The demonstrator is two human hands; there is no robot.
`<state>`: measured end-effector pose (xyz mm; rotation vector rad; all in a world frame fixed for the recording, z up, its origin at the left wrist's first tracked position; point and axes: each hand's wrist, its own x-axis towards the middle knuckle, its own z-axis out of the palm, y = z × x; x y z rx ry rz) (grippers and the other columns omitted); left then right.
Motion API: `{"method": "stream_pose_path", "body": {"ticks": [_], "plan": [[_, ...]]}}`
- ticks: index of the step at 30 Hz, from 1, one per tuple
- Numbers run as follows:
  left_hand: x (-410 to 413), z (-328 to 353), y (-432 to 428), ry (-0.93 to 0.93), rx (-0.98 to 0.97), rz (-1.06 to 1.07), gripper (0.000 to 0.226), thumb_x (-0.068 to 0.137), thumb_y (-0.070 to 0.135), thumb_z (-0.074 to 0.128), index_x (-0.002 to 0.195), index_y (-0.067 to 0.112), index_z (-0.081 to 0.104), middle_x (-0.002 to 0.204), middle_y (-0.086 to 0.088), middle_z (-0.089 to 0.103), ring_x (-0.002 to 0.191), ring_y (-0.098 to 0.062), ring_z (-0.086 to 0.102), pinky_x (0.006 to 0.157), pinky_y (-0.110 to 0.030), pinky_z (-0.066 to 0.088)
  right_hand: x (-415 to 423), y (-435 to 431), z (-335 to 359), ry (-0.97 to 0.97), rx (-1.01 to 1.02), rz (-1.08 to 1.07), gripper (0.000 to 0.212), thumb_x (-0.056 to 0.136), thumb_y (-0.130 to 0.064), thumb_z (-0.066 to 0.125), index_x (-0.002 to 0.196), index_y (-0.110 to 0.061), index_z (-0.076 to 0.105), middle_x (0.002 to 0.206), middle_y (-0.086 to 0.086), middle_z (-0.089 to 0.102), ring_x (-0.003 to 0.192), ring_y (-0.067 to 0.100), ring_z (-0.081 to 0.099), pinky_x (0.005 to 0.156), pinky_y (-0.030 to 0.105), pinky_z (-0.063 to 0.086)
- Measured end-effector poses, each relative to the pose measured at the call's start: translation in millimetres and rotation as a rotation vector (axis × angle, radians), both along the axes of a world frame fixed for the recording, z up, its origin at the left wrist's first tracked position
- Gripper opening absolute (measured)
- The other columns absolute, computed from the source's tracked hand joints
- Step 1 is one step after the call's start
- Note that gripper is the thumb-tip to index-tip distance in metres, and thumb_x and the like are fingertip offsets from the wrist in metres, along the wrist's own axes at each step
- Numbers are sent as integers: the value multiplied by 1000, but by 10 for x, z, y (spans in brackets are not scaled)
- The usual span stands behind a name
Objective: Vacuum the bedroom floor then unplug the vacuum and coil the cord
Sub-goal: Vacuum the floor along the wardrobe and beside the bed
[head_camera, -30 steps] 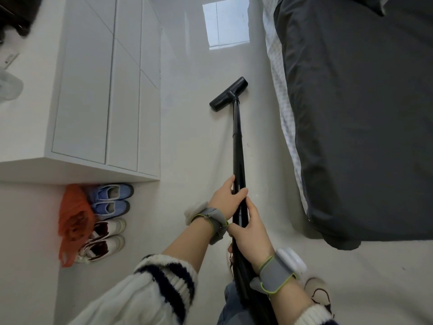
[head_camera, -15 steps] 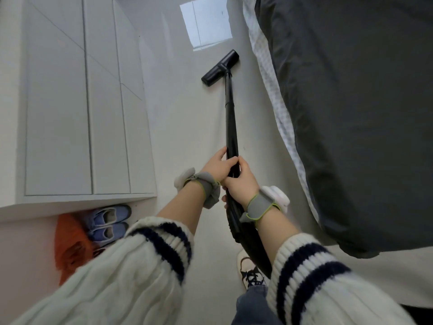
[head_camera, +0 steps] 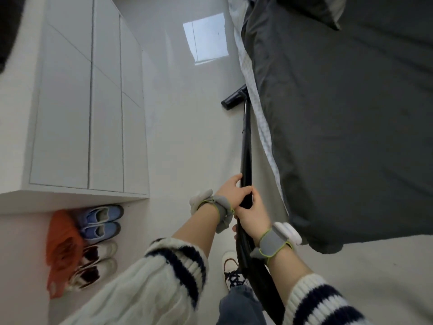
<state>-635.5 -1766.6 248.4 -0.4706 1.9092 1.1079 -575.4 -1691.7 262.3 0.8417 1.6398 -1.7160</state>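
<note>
A long black vacuum wand (head_camera: pixel 246 148) runs away from me over the glossy white floor (head_camera: pixel 187 118). Its flat black floor head (head_camera: pixel 234 99) lies beside the bed, its right end hidden under the hanging white checked sheet. My left hand (head_camera: pixel 230 192) grips the wand from the left. Just below it, my right hand (head_camera: pixel 251 215) grips the same wand. Both wrists wear grey straps. The wand's lower end widens into a dark hose near my knee. No cord or plug is in view.
A bed with a dark grey duvet (head_camera: pixel 339 113) fills the right side. A white cabinet (head_camera: pixel 89 109) stands on the left. Beside it on the floor lie an orange bag (head_camera: pixel 62 249), blue shoes (head_camera: pixel 103 221) and white shoes (head_camera: pixel 98 261). My own shoe (head_camera: pixel 232 266) is under the wand.
The floor head has slid right, from open floor to the bed's edge and partly under the sheet. Both hands kept their grip on the wand. The view shifted over the second.
</note>
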Motion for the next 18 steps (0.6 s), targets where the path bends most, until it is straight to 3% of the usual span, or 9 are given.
{"method": "stream_pose_path", "body": {"ticks": [4,8,12,18], "plan": [[366,-24,177,-31,-12,11,61,94,26,52,149,22,24,145,-10,44,126,-26,52,108,-37,41,355,174,-23,-18,34,30,69,87,-4,50,145,-32,25,85,8,59,34,18,48,37,24,42],[857,15,476,-46,7,97,61,94,27,52,148,23,25,143,-10,47,123,-26,54,107,-37,42,828,466,-73,-37,86,86,77,79,-12,57,144,-37,24,106,12,63,48,18,52,46,35,52],[1387,0,799,-90,62,210,62,91,29,54,146,27,28,137,-14,53,122,-29,55,107,-41,42,1289,800,-33,-33,97,151,80,73,-22,61,142,-41,24,124,13,61,61,17,51,57,32,47],[1891,84,1114,-129,110,339,52,93,21,54,140,25,33,114,-20,66,97,-28,65,97,-37,50,1727,1144,74,-81,131,216,85,79,-13,65,147,-37,19,130,6,58,88,25,56,80,45,50]]}}
